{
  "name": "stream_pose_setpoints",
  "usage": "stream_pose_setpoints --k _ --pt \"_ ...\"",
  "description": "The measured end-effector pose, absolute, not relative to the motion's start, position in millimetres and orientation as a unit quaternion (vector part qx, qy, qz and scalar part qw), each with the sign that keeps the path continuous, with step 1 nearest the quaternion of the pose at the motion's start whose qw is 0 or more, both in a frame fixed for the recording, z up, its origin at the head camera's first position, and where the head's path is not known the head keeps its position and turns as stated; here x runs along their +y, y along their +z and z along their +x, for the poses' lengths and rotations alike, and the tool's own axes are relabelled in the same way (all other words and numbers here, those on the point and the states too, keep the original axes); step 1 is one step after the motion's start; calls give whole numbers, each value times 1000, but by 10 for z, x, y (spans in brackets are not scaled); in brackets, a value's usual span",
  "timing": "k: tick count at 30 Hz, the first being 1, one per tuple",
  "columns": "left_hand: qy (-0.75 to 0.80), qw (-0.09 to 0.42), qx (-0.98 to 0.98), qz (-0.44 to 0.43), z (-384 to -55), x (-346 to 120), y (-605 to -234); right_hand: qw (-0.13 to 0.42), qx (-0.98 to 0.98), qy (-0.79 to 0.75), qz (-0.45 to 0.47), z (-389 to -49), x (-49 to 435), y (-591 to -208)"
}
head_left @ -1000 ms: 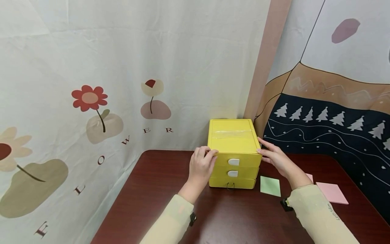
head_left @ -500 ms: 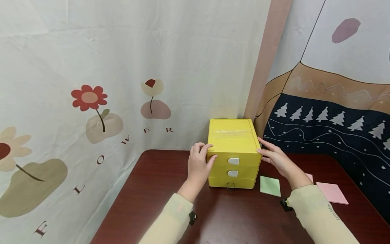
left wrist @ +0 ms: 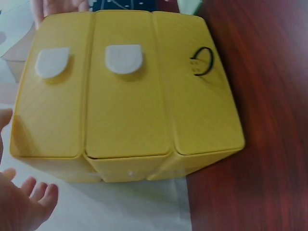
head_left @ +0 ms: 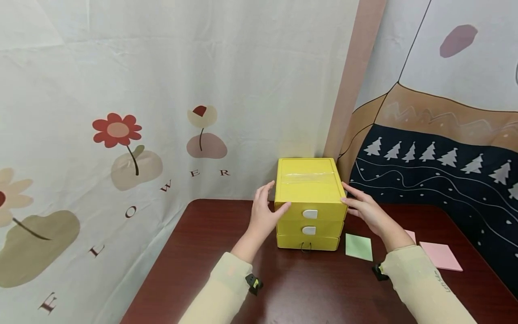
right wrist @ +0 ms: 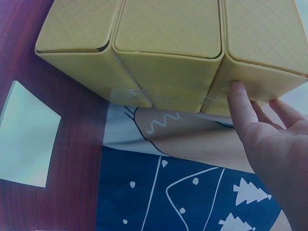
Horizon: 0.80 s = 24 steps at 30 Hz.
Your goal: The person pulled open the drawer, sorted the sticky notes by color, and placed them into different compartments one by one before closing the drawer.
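Observation:
A yellow three-drawer box (head_left: 310, 191) stands on the table with all its drawers in. White tabs (head_left: 310, 214) mark the two upper drawers, and a dark cord loop (left wrist: 210, 61) hangs from the bottom one. My left hand (head_left: 262, 217) is beside the box's upper left corner, thumb toward the front and fingers spread along the side. In the left wrist view those fingers (left wrist: 39, 196) appear apart from the side wall. On the opposite side, my right hand (head_left: 370, 215) touches the upper right wall with extended fingers (right wrist: 242, 103).
A green sticky-note pad (head_left: 358, 247) lies right of the box. Farther right is a pink pad (head_left: 441, 256), with another pink piece (head_left: 411, 236) partly behind the right forearm. Printed curtains (head_left: 243, 90) hang right behind the table (head_left: 218, 243).
My left hand has come off the box's top front edge and shifted to its left side, its fingers straightening and spreading. The right hand and the box have stayed put.

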State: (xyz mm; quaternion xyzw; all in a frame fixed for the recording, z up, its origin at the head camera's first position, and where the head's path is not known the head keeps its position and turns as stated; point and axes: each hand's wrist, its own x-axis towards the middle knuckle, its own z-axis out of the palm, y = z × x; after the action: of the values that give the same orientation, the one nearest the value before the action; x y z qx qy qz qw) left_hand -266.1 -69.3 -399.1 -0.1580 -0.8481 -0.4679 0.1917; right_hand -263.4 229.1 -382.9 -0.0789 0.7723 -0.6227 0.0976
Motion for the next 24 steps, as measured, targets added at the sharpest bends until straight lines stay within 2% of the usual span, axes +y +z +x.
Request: stream_pose_setpoints --k 7,11,17,24 --pt "-531 44 -831 -156 -2777 -760 -3822 97 773 -622 -80 -2644 2292 -3838" --pt "-530 -15 -834 -156 -2850 -809 -3757 95 775 -619 -79 -2648 2290 -3843" --pt "-525 -56 -836 -148 -2907 -863 -3739 95 779 -615 -77 -2650 2289 -3851" --pt "-541 -60 -828 -133 -2930 -863 -3783 93 780 -613 -77 -2624 2294 -3843"
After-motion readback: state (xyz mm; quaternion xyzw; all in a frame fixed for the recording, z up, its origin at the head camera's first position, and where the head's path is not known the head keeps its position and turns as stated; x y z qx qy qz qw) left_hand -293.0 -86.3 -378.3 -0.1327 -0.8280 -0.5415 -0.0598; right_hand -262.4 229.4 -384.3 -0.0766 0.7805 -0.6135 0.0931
